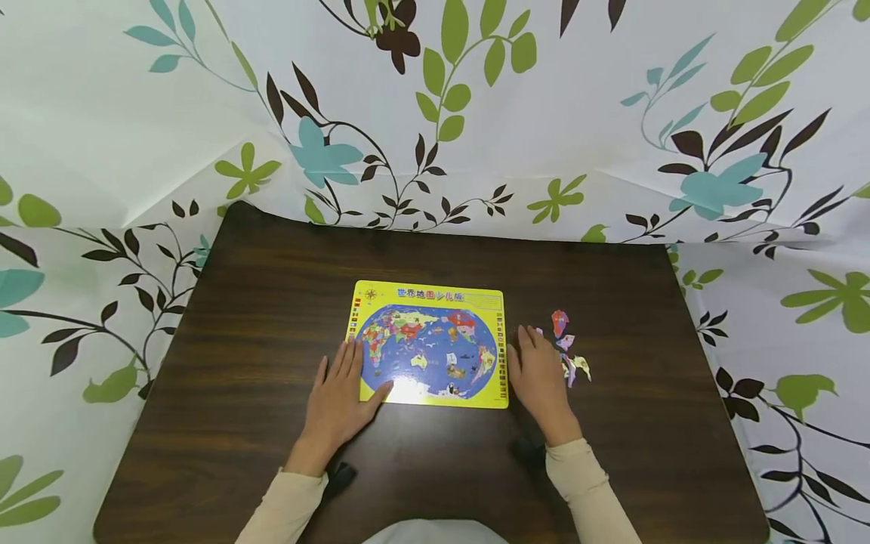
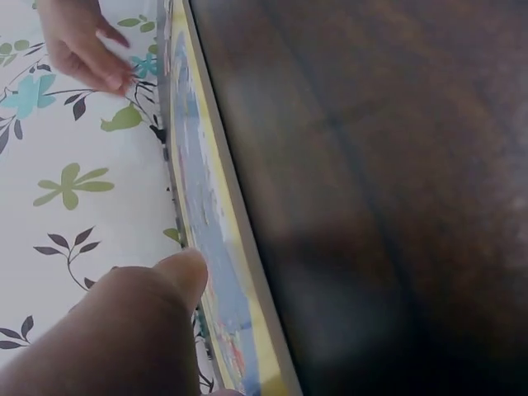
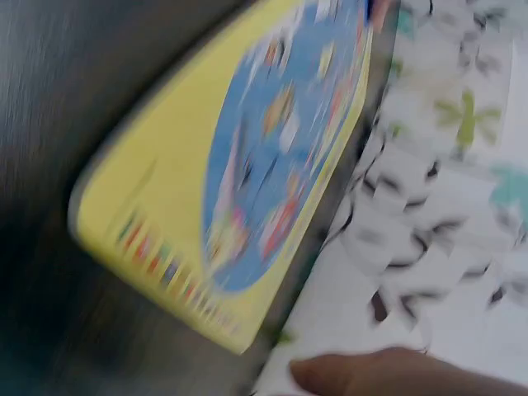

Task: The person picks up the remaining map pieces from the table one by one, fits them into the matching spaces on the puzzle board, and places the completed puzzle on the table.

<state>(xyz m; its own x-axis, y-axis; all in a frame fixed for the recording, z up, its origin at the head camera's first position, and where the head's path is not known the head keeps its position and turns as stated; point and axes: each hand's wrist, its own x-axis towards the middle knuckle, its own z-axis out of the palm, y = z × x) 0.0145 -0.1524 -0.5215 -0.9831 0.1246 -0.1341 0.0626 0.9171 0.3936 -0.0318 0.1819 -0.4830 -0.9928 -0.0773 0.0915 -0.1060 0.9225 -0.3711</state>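
A yellow-bordered world map puzzle board [image 1: 435,293] lies flat on the table, its blue oval map facing up. My left hand [image 1: 340,397] rests at the board's left edge, with fingers extended and the thumb over the lower left corner. Just off the right edge is my right hand [image 1: 540,374], its fingers relaxed; nothing shows in its grasp. Beside that hand lie several small loose map puzzle pieces [image 1: 559,323], some partly hidden by it. In the right wrist view the board [image 3: 148,181] is blurred, with the thumb [image 3: 363,374] apart from it.
The dark brown wooden table [image 1: 272,302] surrounds the board. Behind and at both sides hangs a white cloth [image 1: 578,98] printed with leaves and flowers. Dark straps [image 1: 340,477] show near the wrists.
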